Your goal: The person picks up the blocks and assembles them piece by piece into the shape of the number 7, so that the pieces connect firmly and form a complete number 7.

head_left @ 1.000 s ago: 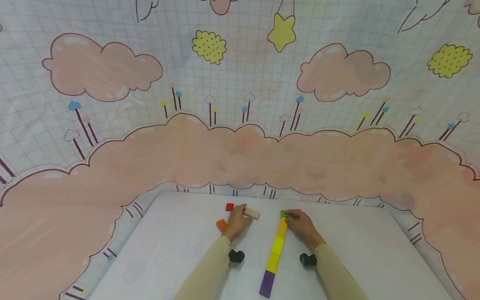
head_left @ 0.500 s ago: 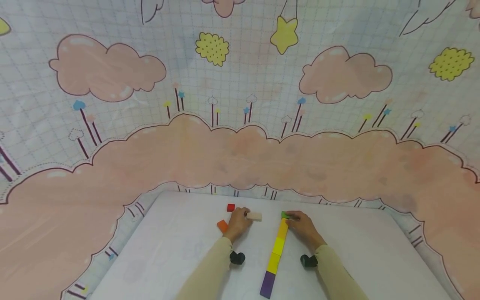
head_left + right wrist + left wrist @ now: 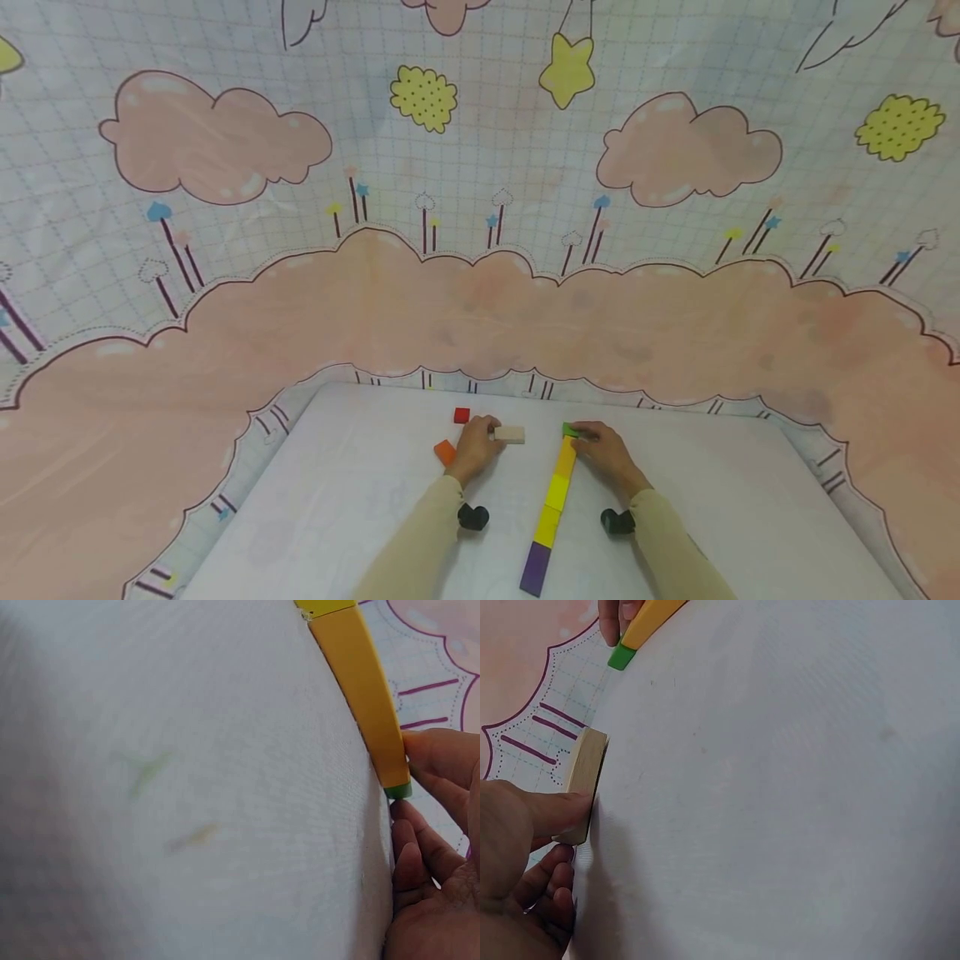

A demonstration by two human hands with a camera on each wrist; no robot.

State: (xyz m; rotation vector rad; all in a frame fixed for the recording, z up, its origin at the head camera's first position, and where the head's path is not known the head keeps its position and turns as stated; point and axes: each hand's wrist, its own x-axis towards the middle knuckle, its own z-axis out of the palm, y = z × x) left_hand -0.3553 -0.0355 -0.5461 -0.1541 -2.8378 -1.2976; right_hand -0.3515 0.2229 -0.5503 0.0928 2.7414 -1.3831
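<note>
1. You seem to be at the step of settling the far end of a row of blocks, with the next piece ready in your other hand.
2. Your right hand (image 3: 606, 454) is curled at that far end: its thumb lies against the golden block (image 3: 566, 457) and its fingers bend round the green block (image 3: 569, 429). How hard you press can't be told.
3. The green block sits end to end with the golden block. Nearer you come two yellow blocks (image 3: 557, 492) (image 3: 547, 527), then the purple block (image 3: 536, 569), all on the white table (image 3: 322, 492).
4. Your left hand (image 3: 477, 446) pinches the wooden block (image 3: 511, 434) by one end; its free end points toward the row, with a gap between. Whether it touches the table is unclear.
5. The red block (image 3: 461, 415) lies just beyond your left hand, and the orange block (image 3: 446, 452) beside it; neither is in your grasp.
6. If the wooden block is meant for the row, the next move calls for freeing space beside the green block while keeping it steady.
7. Bring the wooden block in gently; a bump could skew the line.
</note>
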